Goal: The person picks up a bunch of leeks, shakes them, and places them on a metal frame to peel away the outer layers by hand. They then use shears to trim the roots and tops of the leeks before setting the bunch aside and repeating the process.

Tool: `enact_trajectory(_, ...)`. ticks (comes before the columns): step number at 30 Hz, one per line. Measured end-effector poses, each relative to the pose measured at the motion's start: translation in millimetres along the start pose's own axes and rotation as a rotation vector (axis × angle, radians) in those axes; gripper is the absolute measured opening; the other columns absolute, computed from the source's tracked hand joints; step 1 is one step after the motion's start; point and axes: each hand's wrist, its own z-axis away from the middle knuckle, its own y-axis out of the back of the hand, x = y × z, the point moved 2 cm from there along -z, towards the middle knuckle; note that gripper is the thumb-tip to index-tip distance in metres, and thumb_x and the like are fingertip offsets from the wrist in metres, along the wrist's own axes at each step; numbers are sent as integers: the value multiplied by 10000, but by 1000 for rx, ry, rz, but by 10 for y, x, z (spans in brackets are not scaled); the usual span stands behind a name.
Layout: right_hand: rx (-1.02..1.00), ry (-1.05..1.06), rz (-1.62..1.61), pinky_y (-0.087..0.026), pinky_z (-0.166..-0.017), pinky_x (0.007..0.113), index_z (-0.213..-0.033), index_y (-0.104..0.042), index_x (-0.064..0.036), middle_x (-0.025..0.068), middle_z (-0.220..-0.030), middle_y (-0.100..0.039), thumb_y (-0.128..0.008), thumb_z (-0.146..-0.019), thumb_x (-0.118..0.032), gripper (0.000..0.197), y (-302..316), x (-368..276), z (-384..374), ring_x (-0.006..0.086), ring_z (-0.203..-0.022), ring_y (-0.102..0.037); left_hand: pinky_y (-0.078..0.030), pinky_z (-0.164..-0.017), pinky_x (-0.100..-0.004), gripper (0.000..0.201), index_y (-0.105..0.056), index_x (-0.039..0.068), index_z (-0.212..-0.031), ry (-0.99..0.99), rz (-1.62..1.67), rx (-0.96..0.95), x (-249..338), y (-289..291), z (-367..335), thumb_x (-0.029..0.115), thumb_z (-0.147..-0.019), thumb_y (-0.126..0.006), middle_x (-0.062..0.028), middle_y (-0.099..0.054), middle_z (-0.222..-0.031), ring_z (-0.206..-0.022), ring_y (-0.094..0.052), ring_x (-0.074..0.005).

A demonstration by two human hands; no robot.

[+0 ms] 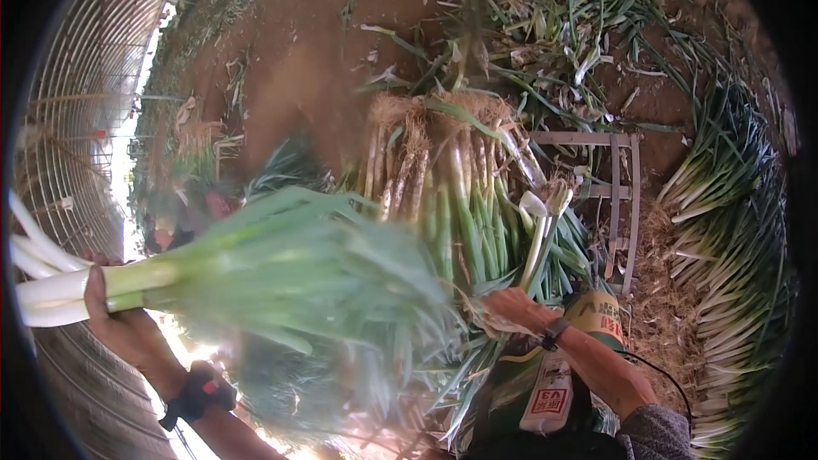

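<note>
At the far left my left hand [128, 332] is closed around the white stems of a bunch of long green onions [281, 264]. Their green leaves fan out to the right across the middle, blurred by motion. Behind them lies a heap of unpeeled green onions [469, 196], dirty stems and brown roots pointing away from me. My right hand [515, 313] is low at the near end of that heap, among leaves and pale dry skins. Its fingertips are blurred and partly hidden, so I cannot tell whether they grip anything.
A metal frame [630, 204] stands right of the heap. Beyond it, peeled green onions [724, 290] lie in a long row. Loose leaf scraps [588, 25] cover the far soil. A ribbed greenhouse wall [81, 111] curves along the left. A yellow-and-green container [596, 313] sits beside my right forearm.
</note>
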Motion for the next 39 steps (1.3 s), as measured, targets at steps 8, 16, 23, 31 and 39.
enact_trajectory(8,148,-17,167,-503,-702,459,-1036,-590,-31,157,-827,-643,-655,-867,-252,285,572,311,503,350,-788,-635,-545,-733,-326,330,-717,-118,-967,-462,-337,273,273,-460,-163,142,-784,-806,-158,-697,-947,-756,-657,-200)
enact_trajectory(16,727,303,323,-556,-880,437,-1334,-503,14,229,-1195,-622,-767,-793,-182,633,2138,-970,1145,363,-1027,-653,-571,-762,-414,481,-600,33,-1125,-668,-602,-501,-300,-2248,667,170,-708,-797,-132,-668,-954,-825,-677,-278)
enact_trajectory(23,646,84,597,-383,-1105,524,-1455,-389,-32,212,-1405,-477,-787,-727,-257,859,2563,-900,1433,403,-1362,-400,-470,-667,-394,387,-558,-58,-1106,-1025,-692,-1163,-1600,-3026,2646,147,-783,-617,-119,-556,-871,-767,-553,-245)
enact_trajectory(31,-141,-478,-76,-429,-1069,488,-1553,-133,-26,240,-1437,-425,-815,-673,-542,1227,1418,291,1694,370,-1288,-475,-524,-830,-394,245,-604,-3,-1044,-1047,-555,-1694,-1919,-2907,3979,162,-863,-609,-100,-624,-926,-848,-613,-201)
enact_trajectory(39,-53,-326,-554,-513,-1007,429,-1578,40,-115,241,-1473,-417,-882,-685,-360,1307,520,648,1668,323,-1264,-523,-350,-1141,-510,295,-623,36,-1105,-838,-348,-1627,-1950,-2558,4184,89,-818,-665,-105,-623,-1164,-1147,-583,-243)
